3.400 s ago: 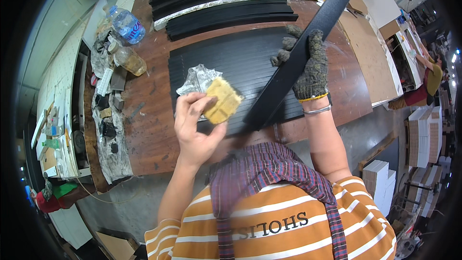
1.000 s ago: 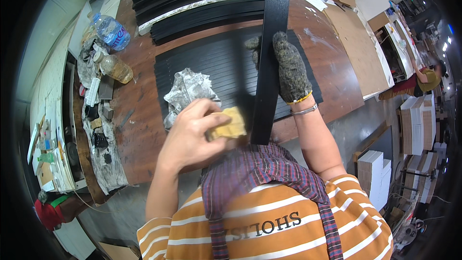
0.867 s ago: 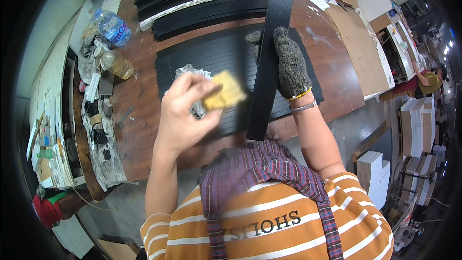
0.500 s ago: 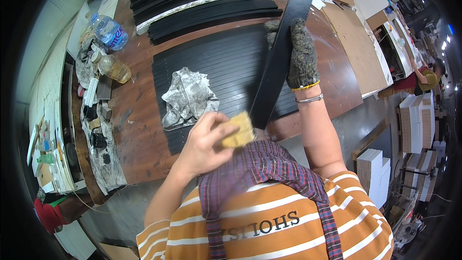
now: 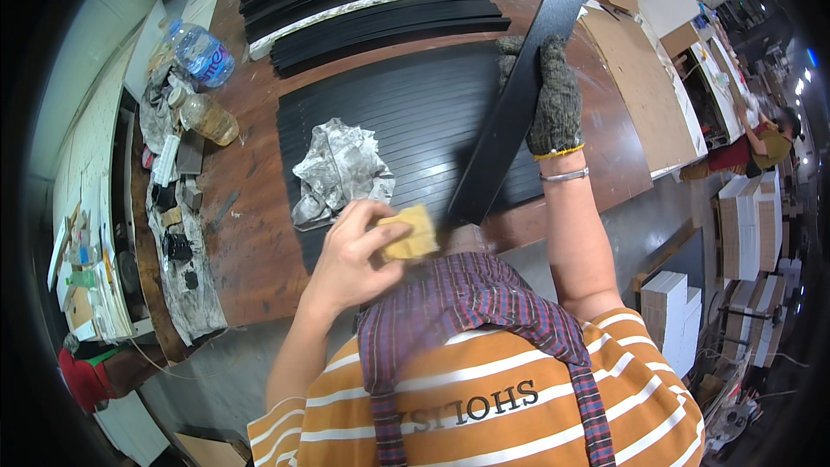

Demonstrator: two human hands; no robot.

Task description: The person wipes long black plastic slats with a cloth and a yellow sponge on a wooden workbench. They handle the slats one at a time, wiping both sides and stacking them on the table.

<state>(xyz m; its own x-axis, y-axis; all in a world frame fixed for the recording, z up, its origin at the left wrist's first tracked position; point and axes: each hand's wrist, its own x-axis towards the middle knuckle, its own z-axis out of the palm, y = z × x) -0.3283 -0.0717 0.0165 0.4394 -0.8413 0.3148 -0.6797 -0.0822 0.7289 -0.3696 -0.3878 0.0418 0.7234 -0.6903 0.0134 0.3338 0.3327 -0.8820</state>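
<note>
In the head view, a long black strip [image 5: 519, 95] is gripped by the gloved right hand [image 5: 553, 99], fingers wrapped about its middle; it is held tilted, its lower end near the worktop's [image 5: 251, 251] front edge. A yellow sponge [image 5: 411, 233], possibly a sanding block, is pinched between the bare left hand's [image 5: 350, 259] fingers, just beside the strip's lower end. A crumpled grey rag [image 5: 341, 169] is seen lying on a black ribbed sheet [image 5: 415, 112] beyond the left hand. Two plastic bottles [image 5: 201, 52] stand at the far left.

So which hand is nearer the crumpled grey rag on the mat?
Left. The left hand, pinching a yellow sponge, sits just below the rag; the gloved right hand grips the black strip well to its right.
</note>
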